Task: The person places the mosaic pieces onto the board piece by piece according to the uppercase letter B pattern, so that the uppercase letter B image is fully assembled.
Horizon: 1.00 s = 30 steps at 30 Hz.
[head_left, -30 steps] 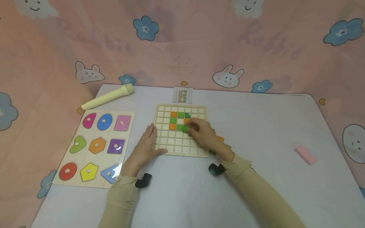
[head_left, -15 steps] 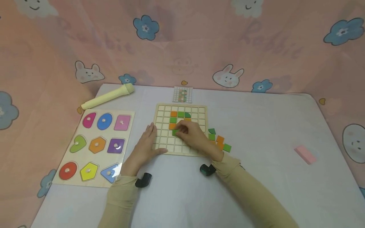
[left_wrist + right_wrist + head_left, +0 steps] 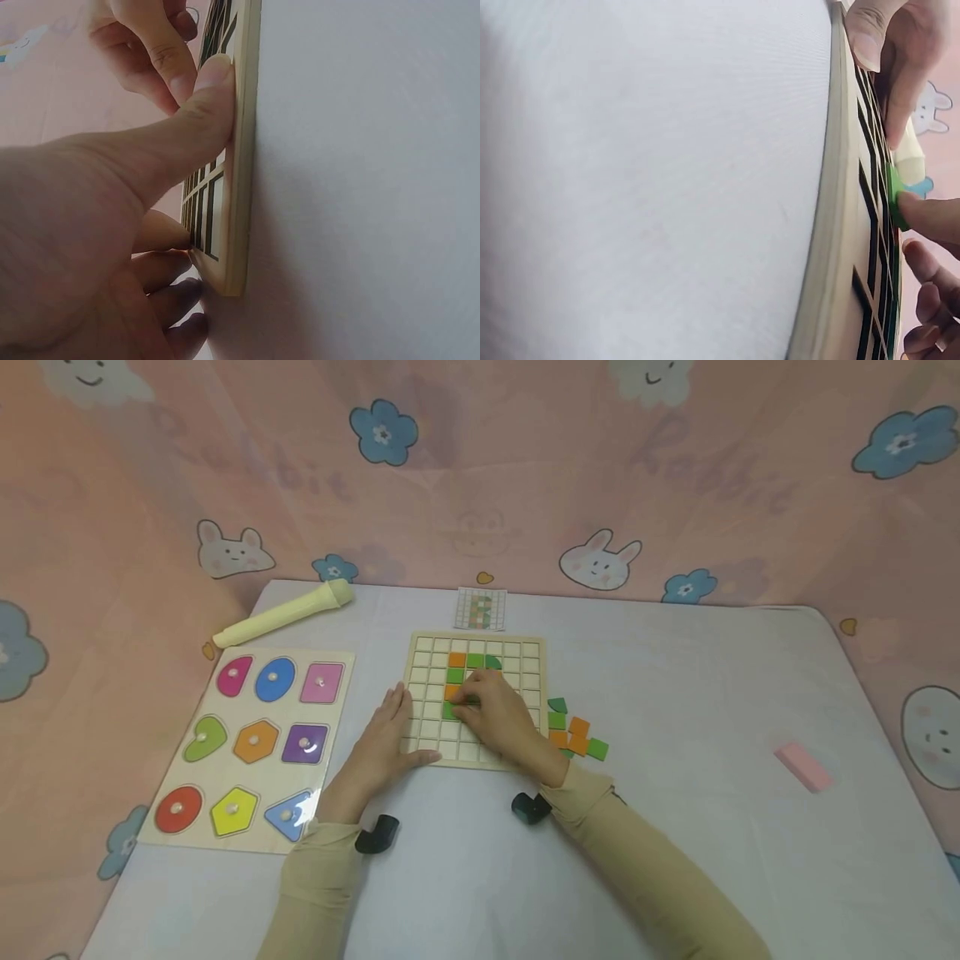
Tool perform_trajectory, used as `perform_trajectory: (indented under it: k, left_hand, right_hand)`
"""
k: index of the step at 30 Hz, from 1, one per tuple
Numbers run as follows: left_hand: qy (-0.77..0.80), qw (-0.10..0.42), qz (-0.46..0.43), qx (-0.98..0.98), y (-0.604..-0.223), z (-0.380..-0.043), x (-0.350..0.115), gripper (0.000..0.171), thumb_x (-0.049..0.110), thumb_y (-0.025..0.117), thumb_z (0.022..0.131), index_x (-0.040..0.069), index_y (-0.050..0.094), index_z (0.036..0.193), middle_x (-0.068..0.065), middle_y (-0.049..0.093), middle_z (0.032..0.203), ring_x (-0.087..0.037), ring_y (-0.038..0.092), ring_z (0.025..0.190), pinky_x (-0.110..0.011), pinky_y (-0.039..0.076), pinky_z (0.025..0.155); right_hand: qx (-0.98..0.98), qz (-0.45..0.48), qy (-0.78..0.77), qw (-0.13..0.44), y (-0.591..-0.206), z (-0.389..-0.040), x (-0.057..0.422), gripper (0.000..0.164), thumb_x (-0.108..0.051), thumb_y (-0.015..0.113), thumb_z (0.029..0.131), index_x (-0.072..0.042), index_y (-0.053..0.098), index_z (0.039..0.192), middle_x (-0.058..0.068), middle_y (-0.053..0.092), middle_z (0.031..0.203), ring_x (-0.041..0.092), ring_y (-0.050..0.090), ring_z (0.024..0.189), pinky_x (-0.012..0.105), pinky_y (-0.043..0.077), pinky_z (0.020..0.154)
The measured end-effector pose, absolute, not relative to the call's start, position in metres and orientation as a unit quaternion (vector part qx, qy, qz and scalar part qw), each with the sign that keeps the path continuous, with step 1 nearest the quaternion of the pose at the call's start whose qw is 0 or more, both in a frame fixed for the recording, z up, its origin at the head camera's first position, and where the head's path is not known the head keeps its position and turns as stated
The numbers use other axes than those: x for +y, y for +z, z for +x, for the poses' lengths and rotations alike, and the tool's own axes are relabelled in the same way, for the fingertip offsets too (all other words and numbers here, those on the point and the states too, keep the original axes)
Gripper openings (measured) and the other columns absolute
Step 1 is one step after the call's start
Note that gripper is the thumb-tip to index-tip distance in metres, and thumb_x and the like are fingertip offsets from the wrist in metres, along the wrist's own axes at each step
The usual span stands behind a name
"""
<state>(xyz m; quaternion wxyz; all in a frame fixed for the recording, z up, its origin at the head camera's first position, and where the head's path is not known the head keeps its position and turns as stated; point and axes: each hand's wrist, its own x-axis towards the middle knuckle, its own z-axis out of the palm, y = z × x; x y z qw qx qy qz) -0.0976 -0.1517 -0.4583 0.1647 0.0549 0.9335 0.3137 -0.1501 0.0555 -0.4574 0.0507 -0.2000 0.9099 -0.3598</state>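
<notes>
My right hand (image 3: 491, 714) pinches a green square tile (image 3: 448, 711) with thumb and fingertips over the wooden grid board (image 3: 438, 752). In the right wrist view, the thumb lies against the green tile, which is at the board's surface; whether it is fully down in its cell I cannot tell. My left hand (image 3: 382, 743) rests at the board's left side, fingers extended along the edge and thumb over the near left corner. Orange and green tiles, such as this orange one (image 3: 457, 659), sit in cells above; my right hand hides part of the pattern.
Several loose orange and green tiles (image 3: 579, 726) lie right of the board. A small pattern card (image 3: 481, 609) is behind it. To the left are a knobbed shape puzzle (image 3: 262, 785) and a pale yellow stick (image 3: 281, 617). A pink block (image 3: 802, 767) lies far right.
My right hand has moved left across the board with a green tile, to the cell below the left orange tile. The loose tiles at right came into view. My left hand has stayed put.
</notes>
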Motion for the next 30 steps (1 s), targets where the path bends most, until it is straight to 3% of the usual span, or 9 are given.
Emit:
perform_trajectory:
  k: [6,11,17,23,26,30]
  left_hand:
    - [0.313,0.164,0.056,0.934,-0.458,-0.098,-0.152,0.114,0.033,0.085,0.09,-0.001,0.01,0.168,-0.017,-0.002,0.179,-0.035,-0.002,0.167,-0.054,0.009,0.136]
    - [0.317,0.165,0.052,0.933,-0.459,-0.097,-0.152,0.114,0.033,0.085,0.09,-0.001,0.009,0.168,-0.017,-0.001,0.179,-0.035,-0.001,0.167,-0.054,0.01,0.136]
    - [0.319,0.165,0.051,0.932,-0.46,-0.096,-0.154,0.114,0.033,0.085,0.09,0.0,0.009,0.168,-0.016,-0.002,0.179,-0.035,-0.002,0.167,-0.054,0.01,0.136]
    - [0.321,0.162,0.051,0.932,-0.46,-0.097,-0.153,0.116,0.032,0.087,0.089,-0.001,0.009,0.168,-0.017,-0.001,0.179,-0.036,-0.001,0.167,-0.054,0.009,0.136]
    - [0.321,0.161,0.053,0.932,-0.459,-0.097,-0.152,0.116,0.031,0.087,0.088,-0.001,0.009,0.168,-0.017,-0.001,0.179,-0.036,-0.002,0.167,-0.053,0.009,0.136]
    - [0.322,0.163,0.054,0.931,-0.459,-0.097,-0.152,0.116,0.031,0.087,0.089,-0.001,0.008,0.168,-0.017,-0.002,0.179,-0.035,-0.002,0.167,-0.053,0.008,0.136]
  right_hand:
    - [0.916,-0.205,-0.341,0.043,-0.456,-0.15,0.056,0.008,-0.016,0.083,0.093,-0.009,0.086,0.097,0.006,0.071,0.106,0.024,0.061,0.107,0.04,0.059,0.088]
    - [0.915,-0.212,-0.339,0.059,-0.456,-0.149,0.062,0.011,-0.017,0.08,0.096,-0.01,0.086,0.103,0.006,0.069,0.109,0.023,0.059,0.108,0.037,0.058,0.086]
    - [0.902,-0.235,-0.344,0.113,-0.453,-0.15,0.086,0.025,-0.015,0.077,0.097,-0.011,0.081,0.121,0.009,0.065,0.119,0.026,0.051,0.111,0.037,0.05,0.092]
    - [0.889,-0.236,-0.376,0.111,-0.45,-0.155,0.124,0.021,-0.008,0.076,0.096,-0.005,0.081,0.116,0.015,0.065,0.119,0.027,0.047,0.103,0.033,0.04,0.083]
    - [0.887,-0.22,-0.389,0.119,-0.447,-0.157,0.143,0.021,-0.005,0.074,0.097,-0.002,0.079,0.117,0.018,0.065,0.119,0.03,0.046,0.104,0.036,0.04,0.085]
    - [0.897,-0.194,-0.373,0.137,-0.443,-0.158,0.167,0.024,-0.007,0.072,0.099,-0.001,0.076,0.122,0.019,0.066,0.124,0.036,0.05,0.115,0.048,0.046,0.098]
